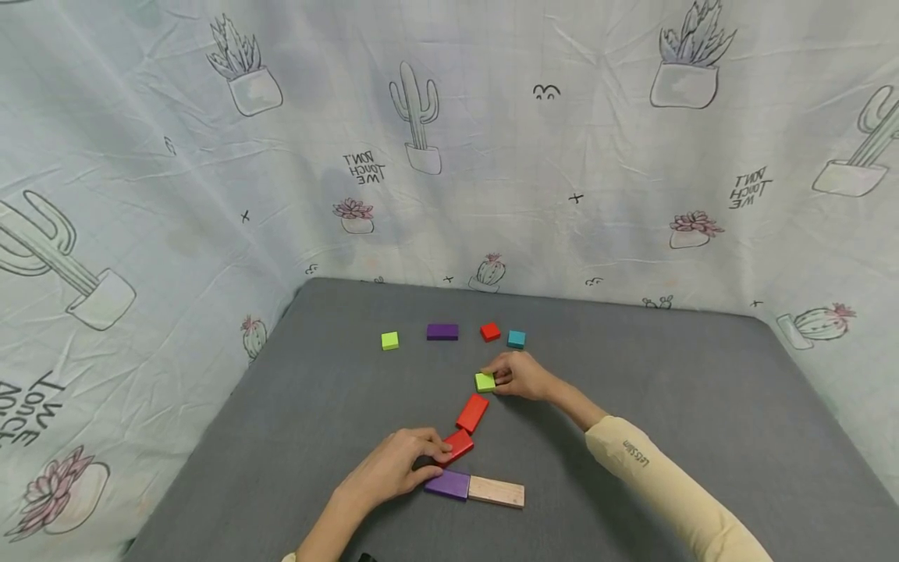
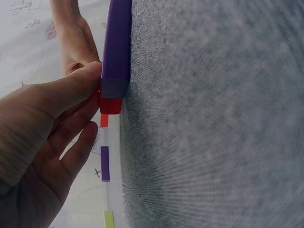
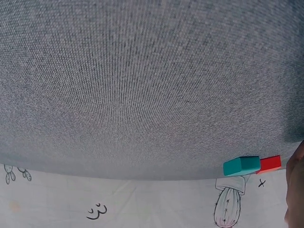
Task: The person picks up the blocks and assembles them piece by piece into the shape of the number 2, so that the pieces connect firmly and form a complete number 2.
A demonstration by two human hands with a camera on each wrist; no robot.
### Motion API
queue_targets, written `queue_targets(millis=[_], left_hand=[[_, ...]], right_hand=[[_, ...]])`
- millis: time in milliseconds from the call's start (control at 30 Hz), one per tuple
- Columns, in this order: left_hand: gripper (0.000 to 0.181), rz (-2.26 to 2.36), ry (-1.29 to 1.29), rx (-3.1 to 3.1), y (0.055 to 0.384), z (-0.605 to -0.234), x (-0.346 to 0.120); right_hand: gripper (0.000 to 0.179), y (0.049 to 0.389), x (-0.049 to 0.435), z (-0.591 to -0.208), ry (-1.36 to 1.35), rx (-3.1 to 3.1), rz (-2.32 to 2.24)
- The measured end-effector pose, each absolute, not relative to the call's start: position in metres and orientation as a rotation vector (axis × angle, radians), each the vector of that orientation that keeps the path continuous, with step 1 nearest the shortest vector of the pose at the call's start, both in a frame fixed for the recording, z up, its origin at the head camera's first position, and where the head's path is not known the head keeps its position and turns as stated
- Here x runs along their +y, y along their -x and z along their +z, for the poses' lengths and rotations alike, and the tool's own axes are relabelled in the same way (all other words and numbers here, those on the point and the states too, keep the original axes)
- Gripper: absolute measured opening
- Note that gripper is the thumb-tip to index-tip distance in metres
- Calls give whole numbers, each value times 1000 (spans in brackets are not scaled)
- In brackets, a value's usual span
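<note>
In the head view my left hand (image 1: 396, 468) holds the near end of a flat red block (image 1: 460, 445) with its fingers, the thumb at the edge of a purple block (image 1: 448, 485). The left wrist view shows this thumb and fingers (image 2: 76, 118) beside the purple block (image 2: 116, 52). A plain wooden block (image 1: 496, 492) lies end to end with the purple one. Beyond, a second red block (image 1: 473, 413) meets the first near its corner. My right hand (image 1: 521, 376) pinches a lime-green block (image 1: 485, 382) just past that red block; in the right wrist view only the hand's edge shows.
Towards the back of the grey table (image 1: 632, 406) lie a lime-green block (image 1: 389, 341), a purple block (image 1: 442, 332), a small red block (image 1: 490, 332) and a teal block (image 1: 516, 339). A cactus-printed cloth (image 1: 492, 156) hangs behind the table and at both sides.
</note>
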State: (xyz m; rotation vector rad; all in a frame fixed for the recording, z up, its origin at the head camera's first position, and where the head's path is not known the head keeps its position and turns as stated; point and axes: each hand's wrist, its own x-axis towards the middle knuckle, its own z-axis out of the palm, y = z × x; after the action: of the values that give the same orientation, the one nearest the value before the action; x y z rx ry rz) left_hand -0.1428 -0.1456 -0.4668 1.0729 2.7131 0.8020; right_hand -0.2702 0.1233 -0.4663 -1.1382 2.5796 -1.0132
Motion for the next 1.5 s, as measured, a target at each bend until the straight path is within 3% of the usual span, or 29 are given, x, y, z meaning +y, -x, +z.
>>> queue_targets(millis=[933, 1100, 1333, 1500], left_hand=[[19, 844, -1108, 2718, 143, -468, -147], [19, 847, -1125, 2725, 143, -468, -147], [19, 841, -1114, 2726, 142, -468, -148], [20, 843, -1114, 2716, 143, -468, -147]], right_hand=[[40, 274, 130, -460, 1163, 2571, -1050], [41, 289, 145, -455, 1041, 2877, -1075], [67, 306, 159, -460, 769, 2972, -939], [56, 311, 156, -467, 816, 2954, -874]])
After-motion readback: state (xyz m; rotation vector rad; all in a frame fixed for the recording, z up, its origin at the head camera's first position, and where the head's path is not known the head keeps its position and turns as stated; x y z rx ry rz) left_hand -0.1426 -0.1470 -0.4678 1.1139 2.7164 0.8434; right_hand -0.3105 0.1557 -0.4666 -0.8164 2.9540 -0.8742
